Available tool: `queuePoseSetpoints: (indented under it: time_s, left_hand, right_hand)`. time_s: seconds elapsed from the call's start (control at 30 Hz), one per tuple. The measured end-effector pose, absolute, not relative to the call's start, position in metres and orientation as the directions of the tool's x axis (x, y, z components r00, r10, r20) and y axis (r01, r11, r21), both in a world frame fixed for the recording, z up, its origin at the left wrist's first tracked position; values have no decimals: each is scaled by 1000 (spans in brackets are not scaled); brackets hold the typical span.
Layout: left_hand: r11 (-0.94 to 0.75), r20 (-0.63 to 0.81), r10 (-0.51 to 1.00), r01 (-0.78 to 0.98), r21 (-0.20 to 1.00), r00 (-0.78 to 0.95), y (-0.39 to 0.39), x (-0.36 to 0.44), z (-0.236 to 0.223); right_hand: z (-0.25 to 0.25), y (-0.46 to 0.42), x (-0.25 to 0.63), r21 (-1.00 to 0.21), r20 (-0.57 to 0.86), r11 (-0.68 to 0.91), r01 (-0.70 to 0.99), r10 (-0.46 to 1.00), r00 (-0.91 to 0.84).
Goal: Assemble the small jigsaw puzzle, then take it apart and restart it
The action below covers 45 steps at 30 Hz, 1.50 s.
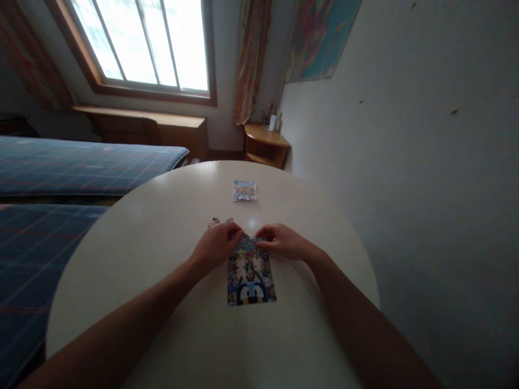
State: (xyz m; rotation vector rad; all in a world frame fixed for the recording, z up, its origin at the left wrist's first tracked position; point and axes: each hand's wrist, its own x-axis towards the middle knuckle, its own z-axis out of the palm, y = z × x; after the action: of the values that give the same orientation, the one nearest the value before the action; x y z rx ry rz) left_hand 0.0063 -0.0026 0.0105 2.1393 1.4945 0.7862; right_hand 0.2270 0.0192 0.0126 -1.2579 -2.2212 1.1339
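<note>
Two blue plaid mattresses [81,167] are seen at the left, beside one round, glossy white table [133,259]. Farther right on it, a few small, loose jigsaw pieces [214,220] are scattered just beyond the left hand [214,243]; their exact number cannot be told. That hand's fingers are curled, with thumb and forefinger brought nearly together at the far left part of the puzzle; whether a piece is pinched cannot be seen. One small, square, brightly printed packet [244,190] is laid on the far side. One rectangular, multicoloured cartoon jigsaw puzzle [253,289] is set flat between the forearms, its far edge partly covered by the hands. By the right hand [287,243], the far right part is touched, with fingers bent and thumb close to them; any piece held there is hidden.

Small, level movements are judged best: the far edge should be steadied lightly by the left fingertips, while tabs are matched to sockets and pressed straight down by the right, without force, lest the neighbouring pieces be lifted or the sheet be buckled.
</note>
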Motion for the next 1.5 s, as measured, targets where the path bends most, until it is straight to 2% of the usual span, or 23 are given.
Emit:
queuePoseSetpoints:
  time_s: [0.27,0.4,0.57,0.77,1.03,1.17,1.3,1.37,1.5]
  left_hand:
    - [-260,186,966,667,698,182,6,1,2]
    - [-271,195,962,736,620,191,9,-2,1]
    - [-340,293,931,811,476,219,3,-1,4]
    - [-498,262,865,791,356,427,-15,0,20]
    - [-453,109,891,841,297,441,-23,-11,39]
    - [-501,142,865,843,197,481,-41,-1,36]
    - [-570,195,818,807,155,540,-66,2,19]
    - [-619,210,783,770,156,586,-77,0,9]
    - [-647,126,762,736,200,636,-86,-2,-5]
  right_hand:
    - [15,19,227,-814,-119,218,538,844,-523]
    - [16,18,226,-781,-113,238,577,855,-505]
    - [20,15,226,-690,-63,319,650,868,-493]
    - [25,9,225,-617,-42,340,710,887,-461]
    - [28,6,227,-520,-32,361,774,897,-441]
    - [27,7,225,-484,44,423,766,886,-462]
    - [24,8,219,-457,128,470,755,875,-467]
    - [22,8,215,-457,149,460,761,883,-445]
    - [20,10,208,-461,154,441,770,894,-420]
